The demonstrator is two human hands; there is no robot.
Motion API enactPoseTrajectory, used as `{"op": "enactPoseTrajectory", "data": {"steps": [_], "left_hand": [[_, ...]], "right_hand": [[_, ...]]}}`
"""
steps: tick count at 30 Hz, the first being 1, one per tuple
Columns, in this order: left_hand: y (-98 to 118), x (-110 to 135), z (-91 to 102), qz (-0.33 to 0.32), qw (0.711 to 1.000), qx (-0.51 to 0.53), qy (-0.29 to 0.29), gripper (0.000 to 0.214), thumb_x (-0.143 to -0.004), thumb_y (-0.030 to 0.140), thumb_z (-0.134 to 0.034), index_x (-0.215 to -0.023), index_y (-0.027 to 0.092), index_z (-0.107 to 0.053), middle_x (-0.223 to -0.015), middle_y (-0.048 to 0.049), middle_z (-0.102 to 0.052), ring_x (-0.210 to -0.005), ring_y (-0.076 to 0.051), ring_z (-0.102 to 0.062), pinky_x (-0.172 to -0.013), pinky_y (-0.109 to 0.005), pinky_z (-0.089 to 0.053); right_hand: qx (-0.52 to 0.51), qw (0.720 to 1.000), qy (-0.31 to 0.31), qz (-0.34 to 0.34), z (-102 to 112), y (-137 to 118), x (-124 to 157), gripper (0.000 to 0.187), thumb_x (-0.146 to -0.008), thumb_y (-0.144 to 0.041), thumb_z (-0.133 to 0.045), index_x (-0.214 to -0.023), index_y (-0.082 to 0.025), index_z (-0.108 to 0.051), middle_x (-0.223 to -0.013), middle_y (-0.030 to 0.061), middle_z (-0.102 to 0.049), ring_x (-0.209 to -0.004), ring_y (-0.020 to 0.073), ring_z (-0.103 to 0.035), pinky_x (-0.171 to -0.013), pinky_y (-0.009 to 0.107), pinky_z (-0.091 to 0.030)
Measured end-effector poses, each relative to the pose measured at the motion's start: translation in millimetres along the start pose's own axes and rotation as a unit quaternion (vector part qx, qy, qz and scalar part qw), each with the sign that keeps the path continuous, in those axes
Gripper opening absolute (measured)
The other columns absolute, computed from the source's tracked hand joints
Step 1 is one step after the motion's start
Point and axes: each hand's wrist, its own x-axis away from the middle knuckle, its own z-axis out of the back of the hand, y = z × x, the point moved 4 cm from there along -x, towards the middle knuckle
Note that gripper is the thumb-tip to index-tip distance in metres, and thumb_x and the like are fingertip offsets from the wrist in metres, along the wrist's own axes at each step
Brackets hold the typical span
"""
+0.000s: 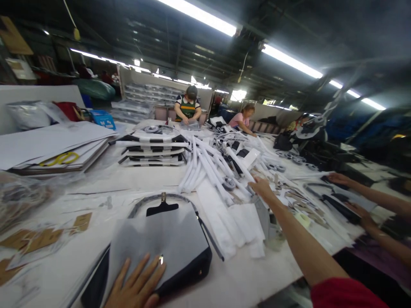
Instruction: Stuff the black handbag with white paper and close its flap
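Observation:
My left hand (136, 282) lies flat with fingers spread on a translucent white sheet (154, 239). The sheet covers the front of a dark handbag (189, 269), which rests on the table with its rounded handle (138, 205) and a black tab with a metal clasp (162, 205) towards the far side. My right hand (261, 189) stretches out to a heap of white wrapped tubes. Its fingers are closed on the near end of one white tube (239, 162); the fingertips are small and slightly blurred.
Stacked wrapped bag pieces (154, 149) stand behind the handbag. Yellow scissors (61, 159) lie on white sheets at left, with brown tags (41, 239) nearer. A co-worker's hands (359, 209) handle another bag at right. Two people work across the table.

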Motion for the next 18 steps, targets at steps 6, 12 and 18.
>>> {"op": "enactPoseTrajectory", "data": {"steps": [6,12,18], "left_hand": [[14.2,-21.0,29.6,0.078,0.986,0.086,-0.123,0.047,-0.096,0.038,-0.052,-0.142,0.034,-0.048,-0.140,-0.0030,-0.058,-0.130,-0.027,-0.052,-0.117,-0.051,-0.029],[6.5,-41.8,50.1,0.102,0.934,0.176,-0.293,0.051,-0.095,0.020,-0.051,-0.144,0.030,-0.044,-0.147,-0.0058,-0.050,-0.136,-0.028,-0.045,-0.112,-0.054,-0.035],[-12.8,-72.2,69.9,0.020,0.861,0.281,-0.423,0.054,-0.093,0.025,-0.051,-0.147,0.027,-0.041,-0.152,-0.0032,-0.044,-0.137,-0.020,-0.045,-0.113,-0.031,-0.034]], "right_hand": [[-0.259,0.949,-0.012,0.180,17.1,-18.7,155.1,0.048,-0.091,-0.054,-0.049,-0.122,-0.018,-0.056,-0.088,0.0068,-0.069,-0.066,0.0179,-0.065,-0.060,0.030,-0.055],[-0.151,0.814,-0.154,0.540,-25.7,-59.4,314.1,0.023,-0.094,-0.033,-0.059,-0.115,-0.024,-0.062,-0.107,0.0086,-0.070,-0.099,0.0207,-0.066,-0.088,0.033,-0.053],[-0.107,0.811,-0.053,0.573,-61.6,-82.4,339.8,0.018,-0.098,-0.024,-0.052,-0.110,-0.017,-0.062,-0.099,0.0104,-0.066,-0.090,0.0213,-0.060,-0.079,0.034,-0.049]]}}
